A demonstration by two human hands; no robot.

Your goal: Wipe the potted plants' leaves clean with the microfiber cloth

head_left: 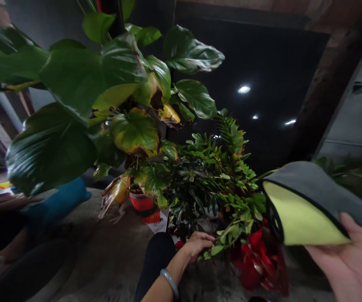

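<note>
My left hand [196, 245], with a pale bracelet on its wrist, reaches low among the potted plants. Its fingers are closed on a leafy stem [227, 237] that hangs from the bushy green plant [231, 184]. At the right edge, my right hand [353, 260] grips a two-sided cloth [309, 214], grey on one face and yellow on the other, with a dark edging. The cloth is folded over and held beside the plant's leaves. Red wrapping [258, 262] surrounds the base of that plant, just below and left of the cloth.
A large-leaved plant [74, 75] with some yellow, browned leaves rises at the left from a red pot [141, 203]. Beyond stands a dark glossy panel [246, 54]. At far left are another person's arm [4, 203], a teal item [64, 201] and a dark basin [29, 268].
</note>
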